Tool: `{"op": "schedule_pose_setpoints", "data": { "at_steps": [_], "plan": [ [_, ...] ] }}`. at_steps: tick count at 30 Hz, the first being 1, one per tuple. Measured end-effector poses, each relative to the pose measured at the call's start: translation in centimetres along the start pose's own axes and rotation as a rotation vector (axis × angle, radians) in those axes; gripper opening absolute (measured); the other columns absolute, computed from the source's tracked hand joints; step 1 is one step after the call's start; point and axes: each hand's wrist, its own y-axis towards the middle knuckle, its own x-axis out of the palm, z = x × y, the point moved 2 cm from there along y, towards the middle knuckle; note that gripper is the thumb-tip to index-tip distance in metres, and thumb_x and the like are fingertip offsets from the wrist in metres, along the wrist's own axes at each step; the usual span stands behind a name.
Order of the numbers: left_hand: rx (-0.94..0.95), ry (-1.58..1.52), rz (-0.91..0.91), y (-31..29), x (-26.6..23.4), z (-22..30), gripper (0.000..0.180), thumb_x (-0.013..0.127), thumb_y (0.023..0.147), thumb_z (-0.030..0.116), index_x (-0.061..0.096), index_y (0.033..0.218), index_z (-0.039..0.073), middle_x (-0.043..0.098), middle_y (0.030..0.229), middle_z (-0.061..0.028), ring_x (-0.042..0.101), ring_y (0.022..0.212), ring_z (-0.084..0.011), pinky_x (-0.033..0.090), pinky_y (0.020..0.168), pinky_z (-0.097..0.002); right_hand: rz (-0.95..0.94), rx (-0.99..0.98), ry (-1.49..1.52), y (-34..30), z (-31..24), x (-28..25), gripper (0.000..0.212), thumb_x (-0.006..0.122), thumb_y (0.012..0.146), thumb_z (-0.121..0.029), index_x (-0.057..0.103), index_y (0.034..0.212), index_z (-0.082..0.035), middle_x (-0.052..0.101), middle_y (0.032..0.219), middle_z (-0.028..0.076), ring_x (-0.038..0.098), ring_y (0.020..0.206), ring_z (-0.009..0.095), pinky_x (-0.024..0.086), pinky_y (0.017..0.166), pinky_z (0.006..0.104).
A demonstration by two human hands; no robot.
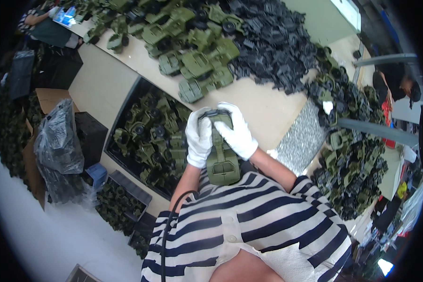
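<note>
Both my hands wear white gloves and hold one olive-green plastic toy vehicle (pixel 222 164) close in front of my striped shirt. My left hand (pixel 199 137) wraps round its left side, with the thumb on top. On the other side my right hand (pixel 237 133) grips it, fingers curled over the far end. A dark part (pixel 216 113) shows at that far end between the fingers; its exact shape is partly hidden. Just beyond my hands, finished-looking green toy vehicles (pixel 192 89) stand in a cluster on the table.
A heap of dark grey plastic parts (pixel 272 42) covers the table's far middle. Left of me is a black crate (pixel 122 157) of green vehicles, and farther left a plastic-wrapped bundle (pixel 58 136). More green parts (pixel 352 174) pile up at right. Other people (pixel 44 28) work at far left and right.
</note>
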Motion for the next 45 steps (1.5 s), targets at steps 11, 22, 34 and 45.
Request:
{"op": "schedule_pose_setpoints", "data": {
  "at_steps": [11,22,34,45],
  "plan": [
    [-0.381,-0.16,0.47,2.8,-7.6,-1.8,0.062,0.045,0.101,0.049,0.041,0.145,0.005,0.044,0.145,-0.0123,0.048,0.13,-0.0258,0.045,0.103,-0.0403,-0.384,-0.115,0.498,21.6,-10.3,0.2,0.04,0.057,0.098,-0.027,0.058,0.128,0.0,0.065,0.121,0.012,0.066,0.108,0.022,0.054,0.093,0.036],
    [-0.722,1.353,0.404,-11.1,-18.1,-10.9,0.067,0.076,0.075,0.035,0.053,0.133,0.011,0.049,0.14,-0.015,0.039,0.134,-0.0359,0.039,0.102,-0.052,-0.341,0.093,0.489,23.5,-7.5,2.9,0.045,0.062,0.096,-0.027,0.056,0.131,0.001,0.067,0.118,0.011,0.065,0.101,0.02,0.051,0.087,0.0323],
    [-0.921,0.615,0.281,-12.4,-26.2,-3.1,0.077,0.08,0.065,0.017,0.053,0.135,0.002,0.066,0.116,-0.0181,0.066,0.1,-0.0291,0.051,0.09,-0.0335,-0.413,0.663,0.203,1.7,2.9,-0.7,0.04,0.056,0.099,-0.02,0.055,0.131,0.004,0.065,0.12,0.014,0.066,0.098,0.02,0.053,0.083,0.0314],
    [-0.991,-0.781,0.094,-4.8,-11.4,-2.1,0.041,0.068,0.088,0.016,0.058,0.125,0.001,0.066,0.113,-0.0089,0.068,0.1,-0.0209,0.056,0.089,-0.0372,-0.565,0.415,0.662,0.5,1.5,-0.3,0.073,0.062,0.095,-0.033,0.027,0.151,-0.003,0.04,0.149,0.018,0.056,0.121,0.025,0.052,0.09,0.0326]
  ]
}}
